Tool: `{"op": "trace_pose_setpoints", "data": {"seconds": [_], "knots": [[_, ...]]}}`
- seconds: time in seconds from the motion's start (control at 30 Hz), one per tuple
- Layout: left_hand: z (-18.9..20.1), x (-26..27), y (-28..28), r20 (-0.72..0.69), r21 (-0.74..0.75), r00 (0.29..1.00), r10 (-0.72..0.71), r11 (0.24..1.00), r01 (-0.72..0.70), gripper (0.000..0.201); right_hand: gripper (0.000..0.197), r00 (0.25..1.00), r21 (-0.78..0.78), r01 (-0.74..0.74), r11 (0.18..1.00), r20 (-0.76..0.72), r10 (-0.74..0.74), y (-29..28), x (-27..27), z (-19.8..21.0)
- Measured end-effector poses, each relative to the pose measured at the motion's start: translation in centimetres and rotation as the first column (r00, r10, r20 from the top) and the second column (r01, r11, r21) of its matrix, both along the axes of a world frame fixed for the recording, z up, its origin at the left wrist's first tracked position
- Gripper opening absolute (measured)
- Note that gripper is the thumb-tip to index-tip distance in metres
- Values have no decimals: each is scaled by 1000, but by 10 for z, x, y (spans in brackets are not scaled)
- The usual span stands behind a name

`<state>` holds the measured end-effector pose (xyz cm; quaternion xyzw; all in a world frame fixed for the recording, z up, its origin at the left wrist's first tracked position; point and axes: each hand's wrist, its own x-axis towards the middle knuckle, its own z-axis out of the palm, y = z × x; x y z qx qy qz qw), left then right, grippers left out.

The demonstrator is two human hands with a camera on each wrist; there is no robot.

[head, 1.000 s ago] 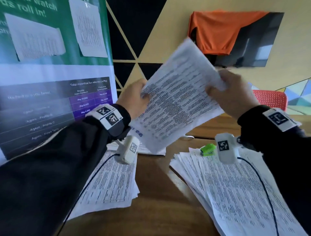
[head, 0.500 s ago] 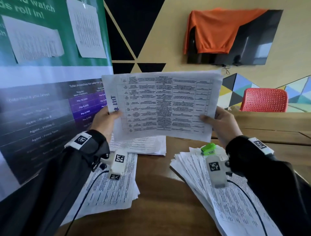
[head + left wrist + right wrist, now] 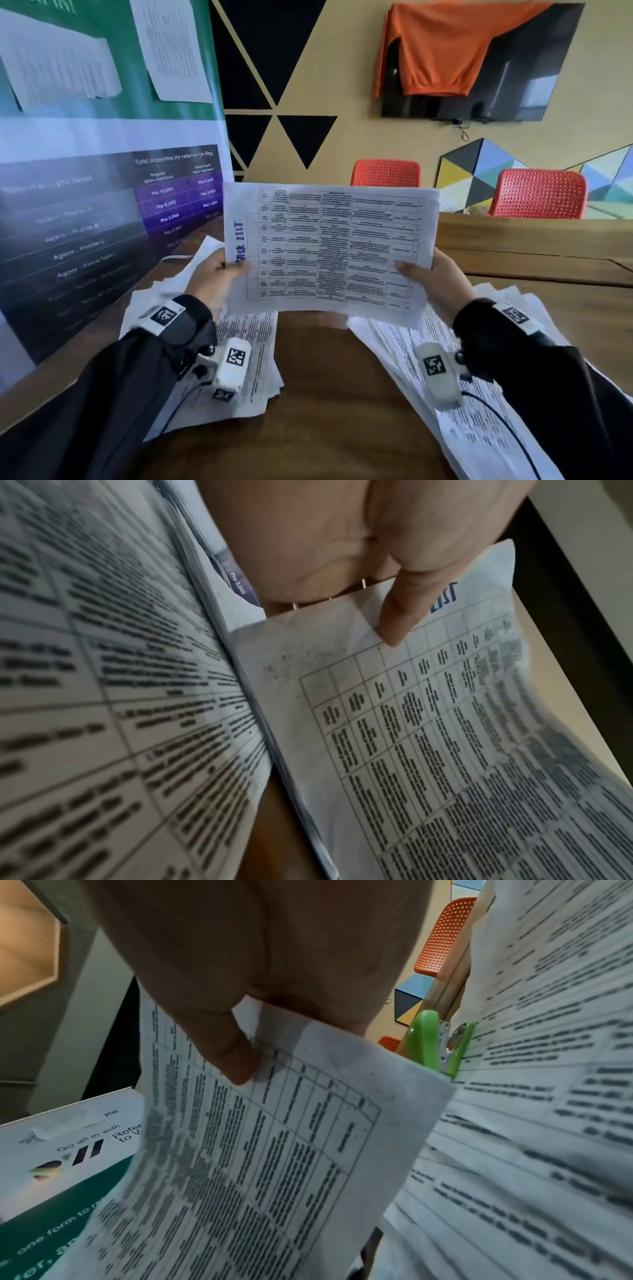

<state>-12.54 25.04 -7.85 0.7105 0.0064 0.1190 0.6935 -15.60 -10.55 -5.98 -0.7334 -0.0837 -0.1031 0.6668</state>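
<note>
I hold a thin set of printed table sheets (image 3: 329,246) upright over the wooden table (image 3: 335,394), long side across. My left hand (image 3: 219,274) pinches its left edge, thumb on the front by the blue title. My right hand (image 3: 435,277) pinches the right edge the same way. In the left wrist view the thumb (image 3: 400,610) presses the sheets (image 3: 428,737) near the title. The right wrist view has the thumb (image 3: 229,1053) on the printed front of the sheets (image 3: 274,1150), fingers hidden behind.
A stack of printed pages (image 3: 236,370) lies on the table at the left, a fanned pile (image 3: 455,411) at the right. A green stapler (image 3: 435,1042) sits by the right pile. A banner (image 3: 85,205) stands left. Red chairs (image 3: 537,193) are behind the table.
The sheets went from tilted and high to level, then came down lower and closer to the table. Both hands kept their hold on the edges throughout.
</note>
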Motion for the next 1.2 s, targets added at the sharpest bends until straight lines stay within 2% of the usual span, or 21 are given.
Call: {"op": "trace_pose_setpoints", "data": {"seconds": [0.07, 0.13, 0.2, 0.3, 0.37, 0.4, 0.47, 0.53, 0.57, 0.63, 0.73, 0.8, 0.83, 0.9, 0.97, 1.03, 1.07, 1.13, 1.2], "knots": [[-2, 0, 3, -28, 6, 999, 24, 1000, -24, 23, 32, 1000, 32, -9, 999, -21, 10, -1, -2, -4], [-12, -1, 4, -84, 55, 995, -46, 997, 51, 27, 34, 997, 13, -17, 1000, -77, 18, -3, -4, -14], [-19, -2, 3, -110, 71, 987, -117, 990, 125, 27, 43, 992, -63, -35, 997, -122, 27, -3, -6, -20], [-10, 0, 3, -56, 92, 988, -143, 985, 148, 28, 44, 992, -134, -60, 989, -122, 44, -5, -6, -9], [5, 2, 6, -41, 112, 993, -109, 987, 113, 27, 42, 994, -171, -46, 984, -106, 28, -6, -5, 5], [15, 2, 6, -32, 119, 996, -78, 990, 81, 26, 40, 996, -131, -39, 991, -87, 27, -6, -3, 10], [30, 5, 8, 1, 94, 1000, 19, 995, -19, 30, 34, 998, 44, -11, 999, -54, 14, -2, -1, 19], [37, 4, -2, -5, -66, 998, 59, 996, -59, 45, 29, 999, 216, 32, 976, -50, -22, 4, 0, 26], [39, 2, -12, -36, -185, 999, 17, 982, -23, 52, 29, 998, 291, 42, 956, -56, -27, 8, 0, 28], [36, -5, -42, -92, -353, 982, -165, 928, 123, 60, 30, 998, 398, 20, 917, -63, 6, 19, 0, 31], [26, -19, -100, -114, -399, 901, -418, 850, 344, 61, 31, 996, 439, -12, 899, -69, 48, 42, 1, 25], [19, -25, -132, -119, -407, 890, -441, 839, 361, 65, 31, 995, 415, -21, 910, -78, 59, 53, 2, 17], [16, -25, -143, -115, -415, 909, -401, 851, 323, 62, 32, 995, 375, -21, 927, -79, 54, 54, 2, 14], [13, -20, -149, -101, -394, 948, -303, 887, 242, 34, 38, 997, 250, -2, 968, -74, 21, 43, 2, 15], [8, -8, -142, -96, -348, 961, -258, 913, 210, 12, 42, 999, 29, 21, 999, -48, -20, 16, 5, 20], [3, 3, -131, -98, -288, 973, -210, 942, 175, 10, 44, 995, -270, 65, 961, -55, -83, -17, 15, 21], [0, 8, -127, -105, -264, 977, -187, 952, 154, 13, 47, 988, -451, 82, 889, -79, -131, -32, 22, 20], [-5, 15, -120, -139, -263, 978, -158, 958, 118, 17, 59, 961, -763, 15, 647, -168, -221, -50, 37, 12], [-8, 18, -116, -175, -282, 972, -156, 954, 103, 20, 62, 941, -907, -131, 400, -241, -238, -52, 45, 4]]}}
